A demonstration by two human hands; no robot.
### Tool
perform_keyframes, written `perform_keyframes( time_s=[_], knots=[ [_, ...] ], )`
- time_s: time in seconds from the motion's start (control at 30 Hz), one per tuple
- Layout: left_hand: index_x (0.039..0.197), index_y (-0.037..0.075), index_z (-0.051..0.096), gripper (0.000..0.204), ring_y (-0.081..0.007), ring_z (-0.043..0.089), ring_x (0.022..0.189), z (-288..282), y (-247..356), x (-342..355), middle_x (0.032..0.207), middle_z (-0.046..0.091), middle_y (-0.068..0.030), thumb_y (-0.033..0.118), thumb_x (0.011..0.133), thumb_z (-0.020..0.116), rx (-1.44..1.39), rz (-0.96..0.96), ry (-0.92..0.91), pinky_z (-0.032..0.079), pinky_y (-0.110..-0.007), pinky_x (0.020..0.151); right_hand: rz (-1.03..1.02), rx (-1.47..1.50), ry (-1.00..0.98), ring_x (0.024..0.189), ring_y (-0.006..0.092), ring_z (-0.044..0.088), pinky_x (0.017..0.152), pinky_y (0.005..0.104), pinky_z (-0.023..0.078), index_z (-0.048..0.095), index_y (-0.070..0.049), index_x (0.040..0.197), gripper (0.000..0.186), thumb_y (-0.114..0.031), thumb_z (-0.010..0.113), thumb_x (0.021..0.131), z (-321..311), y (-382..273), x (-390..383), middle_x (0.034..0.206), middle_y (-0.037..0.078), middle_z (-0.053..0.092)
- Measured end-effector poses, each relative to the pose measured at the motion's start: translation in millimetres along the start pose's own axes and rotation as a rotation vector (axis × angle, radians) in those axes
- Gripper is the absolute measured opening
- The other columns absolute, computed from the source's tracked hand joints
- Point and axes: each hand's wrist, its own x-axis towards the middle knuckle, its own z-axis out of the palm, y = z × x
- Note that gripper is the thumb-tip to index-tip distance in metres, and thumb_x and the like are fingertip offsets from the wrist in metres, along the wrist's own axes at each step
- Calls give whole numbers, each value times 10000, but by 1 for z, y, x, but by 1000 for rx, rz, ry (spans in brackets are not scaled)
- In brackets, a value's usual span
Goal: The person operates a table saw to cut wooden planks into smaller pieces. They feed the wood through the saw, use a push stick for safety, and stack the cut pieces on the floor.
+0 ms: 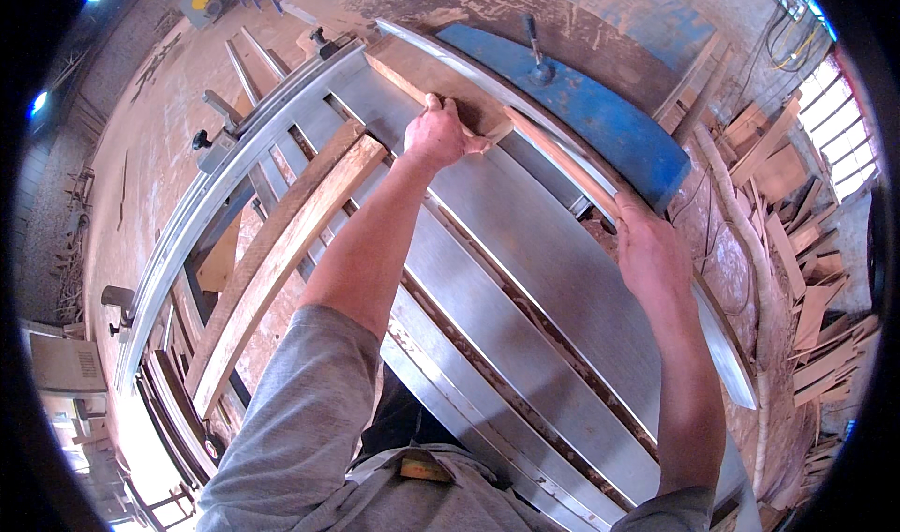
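Observation:
My left hand (pixel 436 131) has its curled fingers on a flat wooden board (pixel 401 68) at the top centre of the slotted steel machine table (pixel 525 204). My right hand (pixel 650 246) grips the near end of a narrow wooden strip (pixel 562 162), which runs along a long metal fence (pixel 450 56). Just beyond the fence sits a blue metal guard (pixel 609 115) with a black-handled knob. To the left of my left arm, two rough wooden battens (pixel 272 274) lie lengthwise across the table. Whether a blade is under the board I cannot tell.
A metal rail (pixel 250 143) with clamps borders the table's left side. Piles of wood offcuts (pixel 806 288) fill the right, below a barred window and hanging cables (pixel 787 40). A grey box-like unit (pixel 61 363) stands at the far left. A dusty floor (pixel 159 185) shows beyond.

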Motion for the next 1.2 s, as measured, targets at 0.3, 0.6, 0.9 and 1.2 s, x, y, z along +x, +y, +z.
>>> perform_keyframes(
  time_s=[0.3,0.6,0.9,1.2],
  knots=[
    [1311,-12,508,958,-374,621,1130,5,-9,6,1321,536,-252,665,682,760,4,18,27,524,-447,935,12,-5,-20,790,355,690,705,505,542,566,-195,1342,368,-286,502,991,3,-3,4,839,173,694],
    [1329,-20,512,972,-332,607,1161,2,-7,5,1334,493,-226,616,652,799,-36,-20,-15,498,-409,973,4,-23,-32,794,363,687,697,508,536,562,-197,1341,372,-253,494,980,4,-1,6,868,163,698],
    [1330,-21,512,993,-330,597,1184,-4,-6,8,1348,505,-236,644,649,794,6,-57,-76,495,-400,985,-34,-12,2,793,363,692,692,500,545,571,-182,1332,358,-264,474,997,5,-4,11,855,177,699],
    [1328,-15,496,964,-350,607,1162,5,-12,12,1343,539,-201,630,673,789,7,-27,-24,499,-449,970,-42,-3,-20,819,375,691,719,511,545,570,-158,1336,359,-247,443,1011,4,-3,17,869,200,698]
  ],
)
